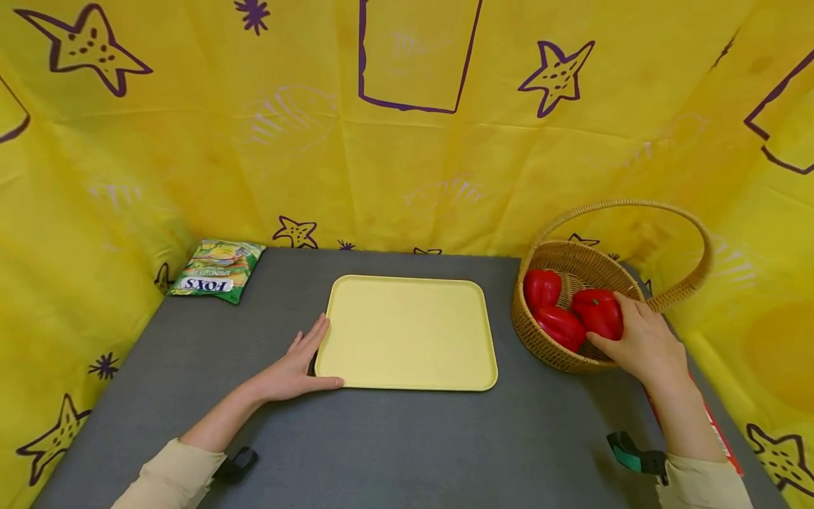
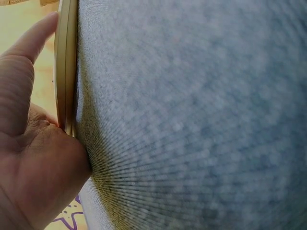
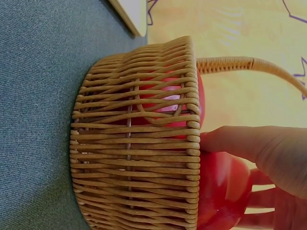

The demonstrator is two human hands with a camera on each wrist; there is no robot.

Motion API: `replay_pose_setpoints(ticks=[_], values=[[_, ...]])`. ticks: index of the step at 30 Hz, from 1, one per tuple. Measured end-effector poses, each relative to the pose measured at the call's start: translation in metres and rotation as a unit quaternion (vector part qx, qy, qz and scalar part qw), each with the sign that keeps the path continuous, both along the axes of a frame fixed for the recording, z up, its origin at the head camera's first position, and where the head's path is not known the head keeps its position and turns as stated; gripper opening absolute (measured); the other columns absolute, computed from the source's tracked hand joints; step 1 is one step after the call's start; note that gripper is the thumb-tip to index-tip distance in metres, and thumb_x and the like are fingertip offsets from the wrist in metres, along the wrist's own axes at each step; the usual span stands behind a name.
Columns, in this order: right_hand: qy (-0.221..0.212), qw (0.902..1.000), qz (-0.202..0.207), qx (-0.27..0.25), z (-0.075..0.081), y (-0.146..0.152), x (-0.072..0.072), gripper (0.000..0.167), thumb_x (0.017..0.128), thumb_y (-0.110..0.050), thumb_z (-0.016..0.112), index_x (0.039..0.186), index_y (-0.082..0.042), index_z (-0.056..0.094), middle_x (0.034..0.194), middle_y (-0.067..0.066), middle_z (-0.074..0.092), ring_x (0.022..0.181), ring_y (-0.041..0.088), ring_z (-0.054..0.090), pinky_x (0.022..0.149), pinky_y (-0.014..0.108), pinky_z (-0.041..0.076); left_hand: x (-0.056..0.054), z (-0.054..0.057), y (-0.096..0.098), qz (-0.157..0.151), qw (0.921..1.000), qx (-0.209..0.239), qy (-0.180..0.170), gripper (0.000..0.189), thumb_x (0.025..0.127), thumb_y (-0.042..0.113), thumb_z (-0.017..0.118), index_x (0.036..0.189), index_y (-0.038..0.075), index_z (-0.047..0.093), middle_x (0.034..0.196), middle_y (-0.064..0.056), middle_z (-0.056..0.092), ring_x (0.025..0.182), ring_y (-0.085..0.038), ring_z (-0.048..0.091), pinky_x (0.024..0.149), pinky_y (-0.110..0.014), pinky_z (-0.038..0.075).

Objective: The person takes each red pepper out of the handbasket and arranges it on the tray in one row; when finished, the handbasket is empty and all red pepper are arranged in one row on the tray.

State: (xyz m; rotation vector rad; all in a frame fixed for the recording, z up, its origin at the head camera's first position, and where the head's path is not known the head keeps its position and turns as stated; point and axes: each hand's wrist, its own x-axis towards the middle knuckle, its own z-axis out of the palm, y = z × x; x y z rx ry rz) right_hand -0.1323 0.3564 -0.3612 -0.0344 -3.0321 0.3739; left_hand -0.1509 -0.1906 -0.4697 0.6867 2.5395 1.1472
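Note:
A yellow rectangular tray (image 1: 407, 332) lies flat on the grey table. My left hand (image 1: 297, 369) rests at its left front corner, fingers extended along the left side and thumb on the front rim; the left wrist view shows the palm against the tray's edge (image 2: 67, 62). On the right stands a wicker basket (image 1: 539, 343) with red bell peppers inside. My right hand (image 1: 650, 348) reaches over the rim and grips the rightmost bell pepper (image 1: 598, 311) between thumb and fingers. Two more peppers, one behind (image 1: 543, 287) and one in front (image 1: 559, 327), lie beside it.
The basket's tall arched handle (image 1: 693, 283) leans to the right. A green Fox's packet (image 1: 217, 271) lies at the back left. Something red and flat (image 1: 721, 438) is partly hidden under the right forearm. Yellow cloth (image 1: 407, 162) with starfish drawings encloses the table.

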Motion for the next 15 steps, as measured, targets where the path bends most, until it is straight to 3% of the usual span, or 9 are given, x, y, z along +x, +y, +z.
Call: replay_pose_setpoints(ticks=[15], values=[[0.009,0.9999,-0.011,-0.008,0.0016,-0.0011,0.0003,0.077,0.080,-0.037,0.076,0.134,0.005,0.040,0.119,0.035,0.049,0.095,0.052,0.050,0.060,0.064,0.043,0.0010,0.0005,0.0024,0.017,0.9995,-0.025,-0.007,0.117,0.082,0.048,0.075,0.154,-0.003,-0.001,0.161,-0.020,-0.004,0.147,-0.036,-0.006,0.114,-0.058,-0.003]])
